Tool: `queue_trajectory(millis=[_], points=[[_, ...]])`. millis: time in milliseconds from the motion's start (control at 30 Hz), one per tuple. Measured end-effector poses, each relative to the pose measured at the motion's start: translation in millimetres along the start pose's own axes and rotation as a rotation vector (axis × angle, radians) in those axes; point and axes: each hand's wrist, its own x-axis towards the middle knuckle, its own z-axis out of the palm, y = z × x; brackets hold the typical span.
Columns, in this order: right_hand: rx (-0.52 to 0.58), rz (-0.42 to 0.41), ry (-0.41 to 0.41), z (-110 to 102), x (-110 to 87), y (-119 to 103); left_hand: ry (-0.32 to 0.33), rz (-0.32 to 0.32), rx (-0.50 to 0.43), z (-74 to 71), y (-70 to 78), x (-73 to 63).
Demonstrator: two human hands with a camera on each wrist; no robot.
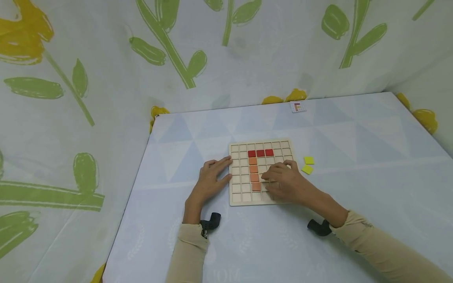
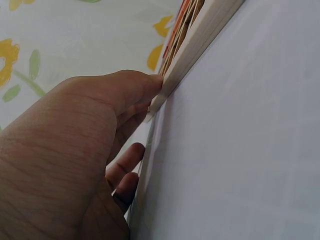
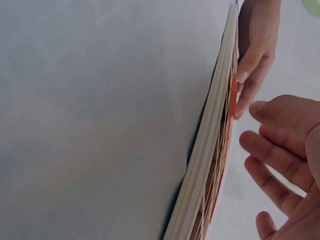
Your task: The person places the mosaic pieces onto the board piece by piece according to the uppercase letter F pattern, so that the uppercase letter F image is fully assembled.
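Note:
A wooden grid board [image 1: 246, 199] lies on the table, with three red tiles [image 1: 260, 153] in a row and several orange tiles [image 1: 253, 169] in a column below the leftmost one. At the board's left edge, my left hand [image 1: 209, 181] touches the frame with thumb and fingertips, fingers extended. The left wrist view shows that thumb [image 2: 150, 85] against the wooden rim. My right hand [image 1: 284, 181] is over the board's right half and hides some cells. Its fingers [image 3: 280, 155] are spread and loosely bent in the right wrist view, with nothing between them.
Two yellow tiles [image 1: 308, 160] lie on the table right of the board. A small card [image 1: 298, 107] with a coloured grid pattern sits at the table's far edge. Cloth printed with plants [image 1: 106, 98] hangs behind and left of the table. Black wrist mounts [image 1: 211, 221] stick out from both wrists.

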Motion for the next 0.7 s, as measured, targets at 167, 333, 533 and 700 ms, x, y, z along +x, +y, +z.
queue_trajectory(millis=[167, 333, 533, 700], points=[[0.095, -0.04, -0.054, 4, -2.8, 1, 0.0, 0.0, -0.004, 0.8, -0.1, 0.6], [0.092, -0.075, -0.054, 6, -2.3, -2, 0.002, -0.003, -0.013, 1.5, -0.3, 0.5], [0.043, 0.006, -0.116, 2, -1.2, -2, 0.007, -0.004, -0.02, 1.3, 0.6, -0.2], [0.029, 0.14, -0.127, -8, -4.5, 4, 0.007, -0.005, -0.009, 0.3, 1.2, -0.7]])
